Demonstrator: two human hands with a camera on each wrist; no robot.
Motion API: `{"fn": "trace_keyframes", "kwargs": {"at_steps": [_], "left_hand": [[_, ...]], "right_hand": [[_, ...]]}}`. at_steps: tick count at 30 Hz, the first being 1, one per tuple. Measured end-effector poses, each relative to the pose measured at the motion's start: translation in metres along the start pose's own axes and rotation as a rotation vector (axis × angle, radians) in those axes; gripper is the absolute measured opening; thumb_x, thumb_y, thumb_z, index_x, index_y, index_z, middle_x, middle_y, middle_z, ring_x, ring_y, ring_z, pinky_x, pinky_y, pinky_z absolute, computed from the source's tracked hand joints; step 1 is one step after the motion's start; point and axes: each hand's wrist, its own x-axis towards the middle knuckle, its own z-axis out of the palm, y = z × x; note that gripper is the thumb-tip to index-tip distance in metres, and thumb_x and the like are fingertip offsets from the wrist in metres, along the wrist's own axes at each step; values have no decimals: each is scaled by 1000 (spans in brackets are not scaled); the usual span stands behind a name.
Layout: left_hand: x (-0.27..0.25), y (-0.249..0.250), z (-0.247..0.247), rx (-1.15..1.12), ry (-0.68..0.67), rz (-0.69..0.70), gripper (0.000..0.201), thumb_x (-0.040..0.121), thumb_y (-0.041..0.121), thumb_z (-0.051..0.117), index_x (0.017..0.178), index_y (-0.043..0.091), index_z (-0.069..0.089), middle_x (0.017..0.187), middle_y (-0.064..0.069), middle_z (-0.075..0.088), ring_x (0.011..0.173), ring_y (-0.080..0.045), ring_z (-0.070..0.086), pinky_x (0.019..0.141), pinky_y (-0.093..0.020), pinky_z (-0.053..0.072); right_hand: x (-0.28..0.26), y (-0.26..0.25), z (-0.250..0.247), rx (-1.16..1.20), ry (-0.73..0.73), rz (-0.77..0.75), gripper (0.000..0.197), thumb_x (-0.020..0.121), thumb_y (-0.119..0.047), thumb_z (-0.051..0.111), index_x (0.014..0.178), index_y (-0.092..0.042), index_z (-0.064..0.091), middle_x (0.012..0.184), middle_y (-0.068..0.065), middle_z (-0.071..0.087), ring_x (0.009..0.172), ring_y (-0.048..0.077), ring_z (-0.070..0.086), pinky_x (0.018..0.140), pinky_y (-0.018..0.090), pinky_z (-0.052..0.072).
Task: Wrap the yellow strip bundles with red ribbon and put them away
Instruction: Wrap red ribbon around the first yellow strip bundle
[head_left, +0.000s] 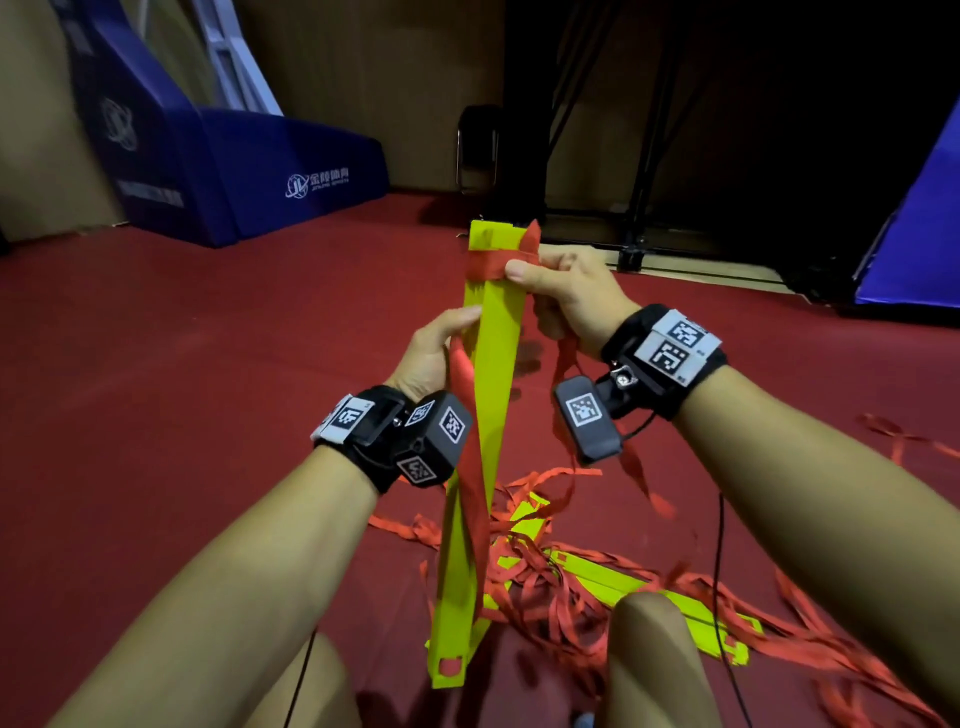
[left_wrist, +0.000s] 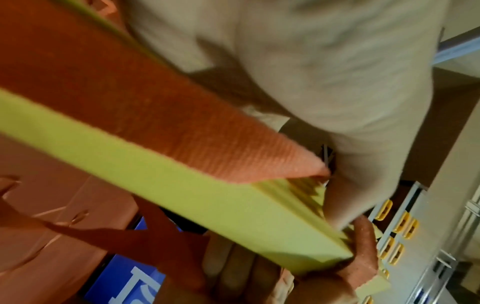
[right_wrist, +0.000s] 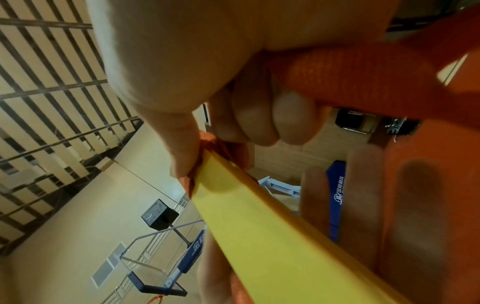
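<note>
Red ribbon (head_left: 488, 266) bands the top of the upright yellow strip bundle (head_left: 493, 364), pinched there by the right hand (head_left: 571, 296), while the left hand (head_left: 431, 353) seemingly clasps the bundle mid-length; the person should keep each turn taut and flat.

The red ribbon (left_wrist: 233, 148) is showing a ribbed cloth weave; the yellow strip bundle (head_left: 496, 364) is looking smooth, matt plastic.

right hand (head_left: 566, 296) pins red ribbon (head_left: 488, 267) round the yellow strip bundle (head_left: 493, 374) near its top, left hand (head_left: 431, 353) grips its middle, loose ribbon (head_left: 540, 478) and spare strips (head_left: 613, 582) piled by its foot.
</note>
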Motion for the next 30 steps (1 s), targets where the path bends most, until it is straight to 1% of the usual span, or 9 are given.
{"fn": "trace_keyframes", "kwargs": {"at_steps": [5, 7, 10, 16, 20, 22, 26, 28, 30], "left_hand": [[6, -1, 6, 161, 85, 1, 24, 89, 25, 64, 86, 2, 64, 63, -11, 61, 55, -21, 61, 54, -29, 55], [10, -3, 7, 178, 149, 54, 19, 84, 22, 66, 83, 3, 62, 62, -10, 58, 52, -18, 58, 50, -27, 52], [15, -6, 4, 238, 221, 143, 14, 95, 10, 59, 84, 3, 63, 64, -9, 58, 53, -17, 59, 50, -27, 52], [17, -1, -4, 278, 248, 182, 11, 94, 13, 65, 87, 6, 64, 65, -10, 56, 54, -18, 56, 54, -28, 49], [22, -2, -10, 298, 342, 180, 13, 93, 15, 68, 84, 6, 66, 61, -8, 57, 53, -19, 58, 55, -29, 51], [24, -4, -12, 313, 404, 170, 15, 91, 15, 69, 80, 7, 65, 57, -7, 58, 50, -20, 56, 57, -32, 49], [26, -11, -4, 564, 540, 228, 16, 85, 25, 66, 71, 18, 62, 57, -3, 63, 53, -25, 58, 59, -35, 44], [22, -12, 4, 798, 555, 277, 15, 82, 30, 57, 86, 18, 64, 77, -8, 68, 75, -32, 68, 58, -35, 44], [15, -12, 12, 949, 574, 282, 33, 90, 29, 57, 121, 17, 57, 87, -2, 65, 85, -29, 68, 55, -30, 41]], "right_hand": [[2, -2, 3, -98, -51, 22, 53, 83, -34, 73, 83, 15, 51, 43, -1, 32, 31, 12, 27, 38, 18, 21], [3, -4, 3, -186, -48, 34, 43, 88, -27, 76, 70, 2, 50, 41, 0, 39, 30, 14, 35, 36, 19, 26], [3, -10, 3, -222, -28, 101, 43, 90, -18, 74, 61, -10, 44, 42, 2, 47, 32, 13, 48, 36, 18, 35], [2, -24, -3, -11, -65, 294, 25, 100, -6, 54, 75, -8, 59, 56, 2, 60, 41, 14, 56, 45, 22, 48], [0, -21, 1, -205, -57, 259, 22, 100, -6, 56, 78, -8, 56, 57, 3, 64, 39, 15, 55, 40, 24, 47], [4, -19, 6, -513, -31, 174, 28, 99, -12, 59, 72, -13, 53, 52, -2, 58, 39, 15, 53, 40, 24, 41], [-1, -14, 33, -977, 74, 43, 23, 78, -41, 53, 68, -20, 48, 82, 8, 64, 80, 33, 61, 67, 32, 39], [-2, -9, 48, -935, 193, 47, 47, 69, -63, 49, 71, -16, 55, 81, 9, 66, 75, 34, 61, 65, 34, 44], [3, -5, 53, -826, 278, 72, 74, 60, -85, 49, 72, -13, 64, 72, 5, 68, 68, 28, 65, 62, 35, 50]]}}
